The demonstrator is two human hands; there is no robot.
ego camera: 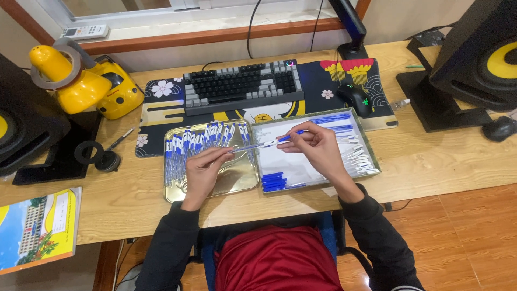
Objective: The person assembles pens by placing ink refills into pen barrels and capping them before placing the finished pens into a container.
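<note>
Both hands pinch one pen (pixel 257 144): left hand (pixel 203 171) at its clear end, right hand (pixel 318 148) at its blue end. It lies nearly level, running left to right.

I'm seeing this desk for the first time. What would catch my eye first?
Both hands, the left hand and right hand, hold one blue pen between them at the centre. Below sit a gold tray of pens and a white-lined tray. A yellow lamp stands far left.

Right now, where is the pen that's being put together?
In the head view the pen is held level between the left hand and the right hand, above the seam between the gold tray and the white tray.
</note>
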